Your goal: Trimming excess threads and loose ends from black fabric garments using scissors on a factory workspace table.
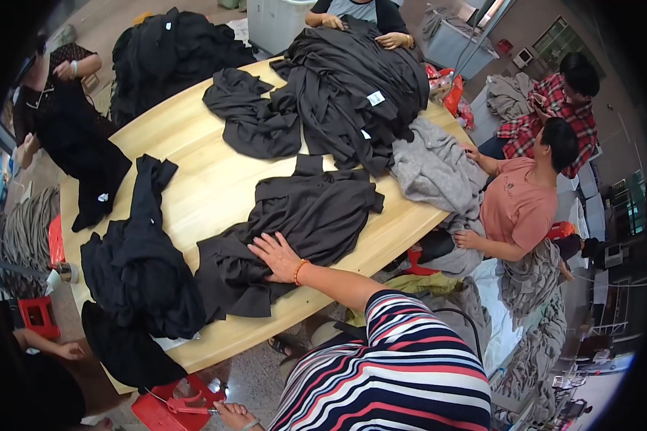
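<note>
My right hand (277, 257), with an orange bead bracelet on the wrist, lies flat with fingers spread on a dark grey garment (313, 208). The garment is spread, rumpled, near the table's front edge. Low in the picture, my left hand (236, 415) is closed round a red-handled tool (189, 404) with a thin pale rod at its tip; its exact kind is unclear. Part of a black garment (126, 348) hangs over the table corner close to that tip. A heap of black clothes (147, 276) lies left of the grey garment.
A big pile of dark grey garments (352, 79) fills the table's (194, 183) far side, with light grey cloth (435, 165) on its right. Co-workers stand or sit around the table, one handling a black garment (86, 151) at left. Red stools (37, 316) stand on the floor.
</note>
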Available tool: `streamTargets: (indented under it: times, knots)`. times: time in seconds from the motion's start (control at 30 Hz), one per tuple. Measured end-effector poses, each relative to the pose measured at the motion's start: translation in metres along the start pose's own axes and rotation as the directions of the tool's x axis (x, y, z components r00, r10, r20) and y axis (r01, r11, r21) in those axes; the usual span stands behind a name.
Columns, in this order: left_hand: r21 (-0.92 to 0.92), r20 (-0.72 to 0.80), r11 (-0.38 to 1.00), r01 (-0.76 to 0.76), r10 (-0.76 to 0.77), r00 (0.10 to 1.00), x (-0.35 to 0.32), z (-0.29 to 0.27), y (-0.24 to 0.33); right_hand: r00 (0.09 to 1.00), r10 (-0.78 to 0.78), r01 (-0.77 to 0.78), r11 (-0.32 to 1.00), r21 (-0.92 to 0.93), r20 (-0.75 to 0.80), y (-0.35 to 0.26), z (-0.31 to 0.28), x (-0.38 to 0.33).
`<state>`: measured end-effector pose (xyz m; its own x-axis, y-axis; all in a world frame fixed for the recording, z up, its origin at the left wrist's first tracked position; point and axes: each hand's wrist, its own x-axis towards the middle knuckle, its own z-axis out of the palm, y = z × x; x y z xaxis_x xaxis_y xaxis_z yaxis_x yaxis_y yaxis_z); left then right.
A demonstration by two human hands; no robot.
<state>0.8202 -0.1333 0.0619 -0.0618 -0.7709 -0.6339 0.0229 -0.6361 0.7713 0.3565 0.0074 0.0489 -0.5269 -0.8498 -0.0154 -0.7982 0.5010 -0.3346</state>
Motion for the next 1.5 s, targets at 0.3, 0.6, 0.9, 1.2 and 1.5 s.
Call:
streamTargets:
  times: [0.3,0.6,0.9,1.2,1.5]
  knots:
    - [0.147,0.059,0.986,0.075,-0.084,0.995,0.02,0.009,-0.01,0.999,0.051,-0.051,0.998,-0.033,-0.001,0.016,-0.004,-0.008]
    - [0.031,-0.001,0.999,0.036,-0.036,0.999,-0.01,0.032,0.002,0.976,0.03,-0.193,0.575,0.795,0.216,0.047,-0.08,0.053]
    - [0.007,-0.074,0.998,0.057,-0.056,0.996,-0.03,0.026,0.0,0.824,0.566,-0.493,0.724,0.483,-0.006,0.174,-0.139,0.16]
    - [-0.085,-0.079,0.996,0.005,-0.012,0.997,-0.036,0.039,0.002,0.776,0.51,-0.427,0.858,0.285,-0.371,0.177,-0.107,0.142]
    - [-0.079,-0.053,0.997,0.007,-0.012,0.999,-0.034,0.051,0.002,0.915,0.157,-0.163,0.987,0.015,-0.371,0.085,-0.003,-0.009]
